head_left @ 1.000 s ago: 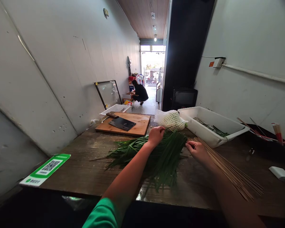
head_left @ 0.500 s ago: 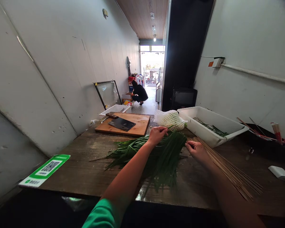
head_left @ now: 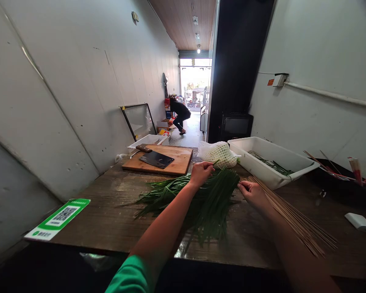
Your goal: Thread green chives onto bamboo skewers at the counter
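Note:
A bunch of garlic chives (head_left: 216, 203) lies across the dark wooden table, its long leaves draping toward the front edge. My left hand (head_left: 203, 173) is closed in a pinch over its upper part, with a short green chive end showing beyond the fingertips. At the right edge of the bunch, my right hand (head_left: 251, 193) is closed too, thumb and finger pressed together against the cut ends. Whatever thin thing sits between those fingers is hidden. Thin bamboo skewers (head_left: 293, 215) lie spread beside and partly under my right forearm.
Behind the chives are a cutting board (head_left: 183, 158) with a cleaver (head_left: 157, 159) and a white foam-netted bundle (head_left: 218, 154). A white tub (head_left: 240, 148) with greens stands right. A QR-code sign (head_left: 59, 217) lies left. Farther back, a person (head_left: 180, 112) bends over boxes.
My left hand has shifted very slightly, and the chive end at its fingertips shows less. My right hand stays in place. The person in the back has risen from a squat to a bent stance.

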`<state>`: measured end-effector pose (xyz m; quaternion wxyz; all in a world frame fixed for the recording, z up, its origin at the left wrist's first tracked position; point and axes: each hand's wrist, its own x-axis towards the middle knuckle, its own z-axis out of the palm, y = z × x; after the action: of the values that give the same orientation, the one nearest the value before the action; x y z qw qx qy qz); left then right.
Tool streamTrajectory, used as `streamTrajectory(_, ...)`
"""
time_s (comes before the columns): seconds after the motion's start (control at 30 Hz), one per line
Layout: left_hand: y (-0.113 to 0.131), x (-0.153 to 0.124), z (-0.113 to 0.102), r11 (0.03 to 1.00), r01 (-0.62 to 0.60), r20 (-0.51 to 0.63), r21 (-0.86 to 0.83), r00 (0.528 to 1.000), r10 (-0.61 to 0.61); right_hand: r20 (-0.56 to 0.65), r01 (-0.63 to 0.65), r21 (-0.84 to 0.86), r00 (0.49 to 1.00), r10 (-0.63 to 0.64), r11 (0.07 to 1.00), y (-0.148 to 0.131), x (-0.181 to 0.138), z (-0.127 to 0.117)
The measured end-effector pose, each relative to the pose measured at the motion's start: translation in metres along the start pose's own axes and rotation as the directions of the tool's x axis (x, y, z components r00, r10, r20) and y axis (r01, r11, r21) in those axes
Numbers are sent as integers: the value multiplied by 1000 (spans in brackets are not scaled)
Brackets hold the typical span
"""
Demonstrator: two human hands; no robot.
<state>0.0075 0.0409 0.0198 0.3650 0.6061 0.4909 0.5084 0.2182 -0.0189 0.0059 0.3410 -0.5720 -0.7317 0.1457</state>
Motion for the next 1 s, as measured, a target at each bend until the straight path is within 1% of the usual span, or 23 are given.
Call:
streamTrajectory(0.17, 1, 0, 0, 1000, -9, 18, 27, 1000, 8, 14, 0, -4, 1000, 0, 1000, 1, 0, 0)
streamTrajectory(0.33, -1, 0, 1, 999, -11, 18, 49, 1000, 10, 1, 14, 2, 1000, -14, 1000, 0, 0, -1)
streamTrajectory(0.47, -2, -1, 2, 999, -33, 34, 34, 999, 32, 4, -1, 3, 1000, 1, 1000, -3, 0, -2)
streamTrajectory(0.57, 0, -2, 2, 999, -27, 36, 24, 999, 26, 11, -11, 5, 1000, 11, 1000, -3, 0, -2)
streamTrajectory(0.7, 2, -2, 2, 1000, -9, 39, 24, 999, 8, 5, 3, -12, 1000, -3, 1000, 1, 0, 0)
streamTrajectory(0.87, 1, -2, 2, 1000, -21, 37, 23, 999, 21, -15, 19, -27, 1000, -19, 999, 3, 1, 1)
streamTrajectory(1.0, 0, -2, 2, 999, -29, 36, 42, 999, 27, -4, 13, -40, 1000, -13, 999, 2, 1, 1)
